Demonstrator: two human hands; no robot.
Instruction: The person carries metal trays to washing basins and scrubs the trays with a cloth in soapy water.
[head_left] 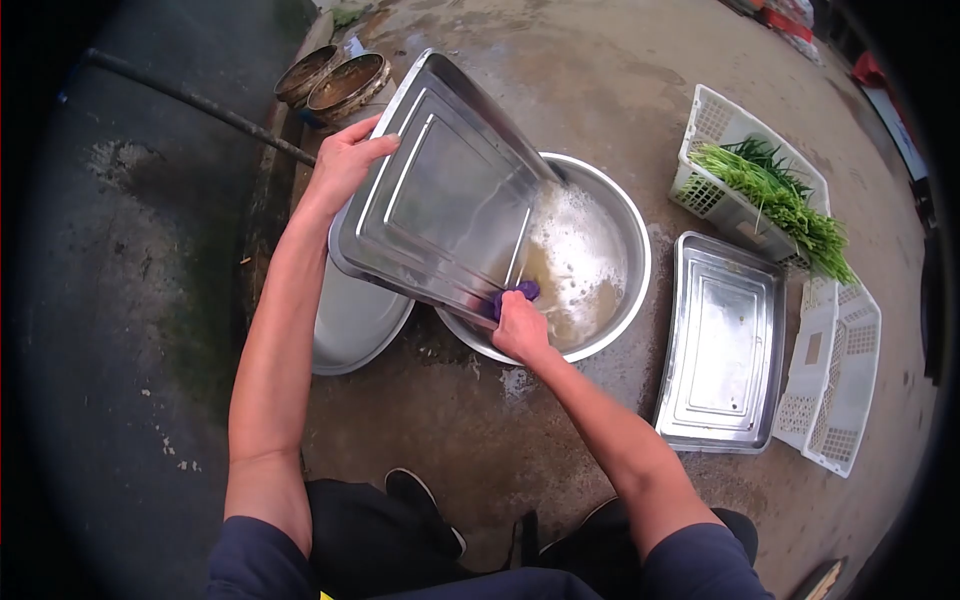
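While the left hand [347, 166] grips the steel tray [445, 190] at its upper left edge, left of the frame's centre, the left arm runs up from the lower left with only a slight bend. The thumb lies over the rim; the other fingers are largely hidden. The right arm slants up and inward from the lower right to the right hand [522, 328], closed in a loose fist around a purple cloth [526, 289] (crumpled, and partly covered by the knuckles) against the tray's lower edge.

The tray is tilted, its right side over the round metal basin [641, 262] in the middle of the frame. It hides the basin's left part. Cloudy, foamy water [585, 255] shows inside, but its depth is hard to judge. A pale round tub [350, 325] sits left of the basin, half covered by the tray and left forearm.

On the right, a second tray [735, 345] lies on the wet ground [500, 430] beside a white crate [825, 385]; above, another crate [722, 118] bears leafy greens [785, 200]. Two dirty buckets [350, 88] stand at upper left, their contents unclear. Dark shoes show at the bottom, partly cut off by the trousers.
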